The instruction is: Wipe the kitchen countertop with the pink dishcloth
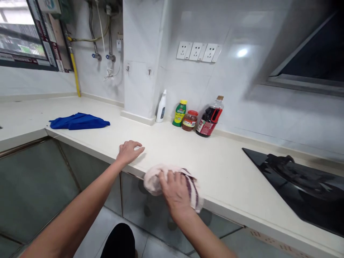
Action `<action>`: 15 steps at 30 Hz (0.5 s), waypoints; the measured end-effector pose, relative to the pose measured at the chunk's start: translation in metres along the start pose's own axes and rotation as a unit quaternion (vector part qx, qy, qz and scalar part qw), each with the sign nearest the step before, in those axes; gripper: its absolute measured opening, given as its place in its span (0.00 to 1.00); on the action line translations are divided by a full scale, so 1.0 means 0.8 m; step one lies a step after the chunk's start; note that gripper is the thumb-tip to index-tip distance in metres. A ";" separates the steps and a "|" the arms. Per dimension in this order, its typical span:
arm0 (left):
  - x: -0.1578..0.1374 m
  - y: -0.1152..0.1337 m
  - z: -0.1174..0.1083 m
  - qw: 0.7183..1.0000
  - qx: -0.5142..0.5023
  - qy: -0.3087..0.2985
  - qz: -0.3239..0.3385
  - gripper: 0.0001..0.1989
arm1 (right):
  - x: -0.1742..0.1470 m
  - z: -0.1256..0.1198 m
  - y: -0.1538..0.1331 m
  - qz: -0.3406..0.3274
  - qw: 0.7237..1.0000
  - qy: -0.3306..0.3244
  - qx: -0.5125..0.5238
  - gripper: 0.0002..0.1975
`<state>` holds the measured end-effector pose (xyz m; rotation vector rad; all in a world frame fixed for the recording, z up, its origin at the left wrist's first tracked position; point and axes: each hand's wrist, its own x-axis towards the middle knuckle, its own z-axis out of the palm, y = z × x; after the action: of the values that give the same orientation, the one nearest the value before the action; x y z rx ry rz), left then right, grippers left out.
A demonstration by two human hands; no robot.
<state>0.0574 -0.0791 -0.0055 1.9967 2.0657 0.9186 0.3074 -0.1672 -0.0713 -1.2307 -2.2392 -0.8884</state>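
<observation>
While your right hand (176, 190) pressed down on the striped cloth (192, 191), its fingers were bent and clamped on the bunched fabric. The cloth lay at the front edge of the countertop (215, 165), with part of it draped over that edge; its outline was blurred. Your left hand (129, 152) was positioned near the same edge, to the left of the cloth and apart from it. Its fingers were curled and its thumb stood away from them; a small pale patch (137, 148) showed in the gap, and whether the hand gripped anything cannot be told. Farther left, a blue cloth (79, 122) lay crumpled on the countertop. Against the back wall, from left to right, stood a white bottle (161, 107), a green bottle (179, 114), a red-lidded jar (190, 121) and a dark sauce bottle (209, 118). On your right was the black cooktop (285, 193).
</observation>
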 end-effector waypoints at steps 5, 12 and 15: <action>0.003 -0.004 -0.002 1.000 -0.003 0.011 -0.010 0.20 | 0.084 0.017 -0.083 -0.034 0.997 -0.012 0.070 0.18; 0.014 -0.008 -0.009 0.999 0.032 0.012 -0.012 0.20 | 0.083 0.018 -0.078 -0.062 0.995 0.028 0.077 0.20; 0.014 -0.007 -0.010 0.998 0.056 0.008 -0.006 0.21 | 0.038 0.012 -0.036 -0.053 0.990 0.119 0.054 0.15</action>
<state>0.0472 -0.0707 0.0014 2.0335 2.1813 0.8374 0.2663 -0.1540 -0.0681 -0.9144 -2.1444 -0.8907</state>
